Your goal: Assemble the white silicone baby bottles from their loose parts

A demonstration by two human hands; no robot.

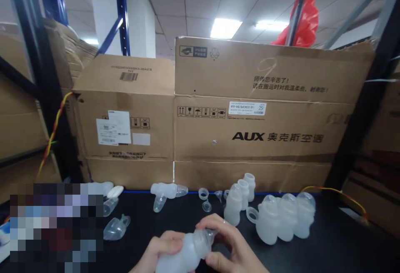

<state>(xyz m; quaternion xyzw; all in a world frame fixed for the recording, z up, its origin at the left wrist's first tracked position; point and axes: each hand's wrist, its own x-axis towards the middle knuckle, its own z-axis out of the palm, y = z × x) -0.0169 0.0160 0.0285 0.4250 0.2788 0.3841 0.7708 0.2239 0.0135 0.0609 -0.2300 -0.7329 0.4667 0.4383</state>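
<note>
At the bottom centre I hold a frosted white plastic bottle (184, 254), tilted with its neck up to the right. My left hand (158, 251) grips its body. My right hand (228, 241) wraps the neck, fingers on a clear cap piece (204, 236) at the top. Both hands hover just above the black tabletop (337, 244).
Three upright bottles (239, 198) and a row of capped bottles (286, 219) stand right of centre. Loose clear parts: a pump piece (164, 193), small rings (204, 198), shields (115, 227). Big cardboard boxes (250, 139) wall the table's back. A blurred patch covers the lower left.
</note>
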